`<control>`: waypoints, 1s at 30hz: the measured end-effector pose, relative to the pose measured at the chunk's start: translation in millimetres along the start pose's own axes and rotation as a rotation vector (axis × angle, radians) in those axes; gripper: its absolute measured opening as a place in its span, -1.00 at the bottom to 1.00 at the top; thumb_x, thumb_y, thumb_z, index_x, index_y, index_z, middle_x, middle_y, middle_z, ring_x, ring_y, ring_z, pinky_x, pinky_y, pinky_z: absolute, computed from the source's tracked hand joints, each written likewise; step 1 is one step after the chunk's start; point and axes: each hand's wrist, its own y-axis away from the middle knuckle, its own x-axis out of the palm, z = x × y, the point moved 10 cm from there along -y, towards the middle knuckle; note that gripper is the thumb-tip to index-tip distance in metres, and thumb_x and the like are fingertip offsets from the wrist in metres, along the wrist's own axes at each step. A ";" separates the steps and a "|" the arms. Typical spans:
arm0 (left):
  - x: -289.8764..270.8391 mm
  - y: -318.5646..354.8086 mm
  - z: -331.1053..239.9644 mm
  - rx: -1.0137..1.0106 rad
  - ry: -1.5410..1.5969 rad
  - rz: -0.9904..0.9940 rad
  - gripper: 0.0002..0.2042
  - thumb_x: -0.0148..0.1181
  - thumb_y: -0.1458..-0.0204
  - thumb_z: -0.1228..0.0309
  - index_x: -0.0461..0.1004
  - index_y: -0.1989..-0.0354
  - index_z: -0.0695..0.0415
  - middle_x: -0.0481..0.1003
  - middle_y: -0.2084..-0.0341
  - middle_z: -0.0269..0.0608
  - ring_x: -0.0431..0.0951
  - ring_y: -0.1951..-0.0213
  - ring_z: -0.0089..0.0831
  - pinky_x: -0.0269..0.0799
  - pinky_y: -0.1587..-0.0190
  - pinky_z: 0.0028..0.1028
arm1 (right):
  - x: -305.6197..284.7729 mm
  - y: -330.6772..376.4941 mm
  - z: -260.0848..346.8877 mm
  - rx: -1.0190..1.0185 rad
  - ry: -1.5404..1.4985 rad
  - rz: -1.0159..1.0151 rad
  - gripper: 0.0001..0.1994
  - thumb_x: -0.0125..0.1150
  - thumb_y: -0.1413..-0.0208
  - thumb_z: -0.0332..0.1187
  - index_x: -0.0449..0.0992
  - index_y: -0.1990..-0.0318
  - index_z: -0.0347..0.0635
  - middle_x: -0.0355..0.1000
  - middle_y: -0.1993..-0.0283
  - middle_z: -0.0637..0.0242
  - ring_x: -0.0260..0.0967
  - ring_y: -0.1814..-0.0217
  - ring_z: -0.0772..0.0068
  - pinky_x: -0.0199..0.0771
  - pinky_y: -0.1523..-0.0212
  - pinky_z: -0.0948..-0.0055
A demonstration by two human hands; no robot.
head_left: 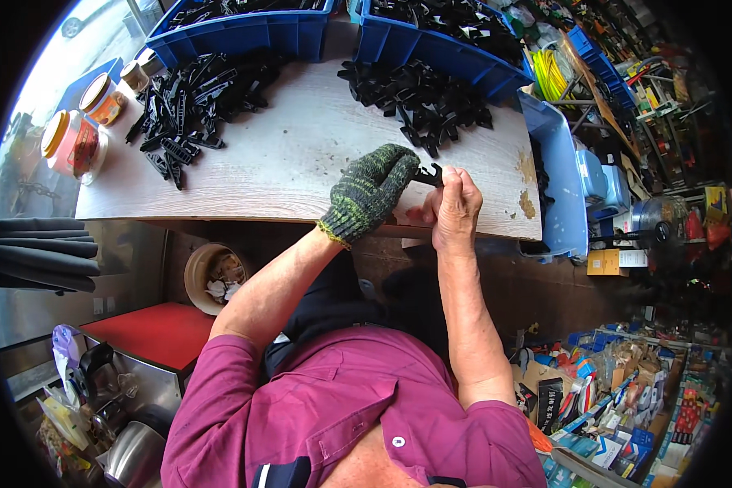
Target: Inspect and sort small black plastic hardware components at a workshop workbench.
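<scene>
Over the table's front edge, both my hands meet at a small black plastic part [428,175]. My left hand [372,189], in a green and black knitted glove, has its fingers closed on the part's left end. The bare right hand [454,207] pinches the other end between thumb and fingers. Much of the part is hidden by the fingers. Beyond my hands lies a pile of black plastic pieces [419,102]. Another pile of long, ribbed black pieces [195,102] spreads over the left side of the pale wooden table [293,146].
Two blue crates [248,39] [455,57] of black parts stand along the far edge. Lidded jars [77,142] sit at the far left. A light blue bin [563,179] adjoins the table's right side. Below are a waste bucket [197,281] and a red surface [150,333].
</scene>
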 end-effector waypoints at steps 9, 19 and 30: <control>34.4 6.8 9.6 -0.014 0.124 -0.205 -0.71 0.07 -0.25 0.29 0.47 -0.01 0.24 0.54 0.14 0.11 0.56 0.14 0.08 0.46 0.09 -0.13 | -9.7 -5.7 11.6 -0.259 0.259 -0.014 -0.66 0.04 -0.25 -0.31 0.16 0.59 -0.05 -0.05 0.57 0.61 -0.17 0.50 0.73 -0.13 0.51 0.51; 18.2 20.2 20.0 -0.124 0.391 -0.097 -0.70 0.09 -0.30 0.28 0.43 -0.14 0.08 0.44 0.43 -0.42 0.45 0.43 -0.66 0.42 0.42 -0.58 | -49.4 -13.8 7.7 0.111 0.054 -0.249 -0.64 0.06 -0.17 -0.10 0.23 0.58 -0.07 0.06 0.78 0.42 0.17 0.75 0.42 0.53 0.62 0.19; -7.9 31.7 -2.0 -0.005 0.170 -0.146 -0.74 0.21 -0.20 0.40 0.50 -0.03 0.20 0.59 0.29 -0.04 0.59 0.34 -0.35 0.49 0.22 -0.36 | -75.5 -41.3 18.7 0.184 0.170 -0.262 -0.59 0.48 -0.01 -0.24 0.44 0.09 -0.26 0.17 0.72 0.50 0.16 0.80 0.56 0.60 0.65 0.25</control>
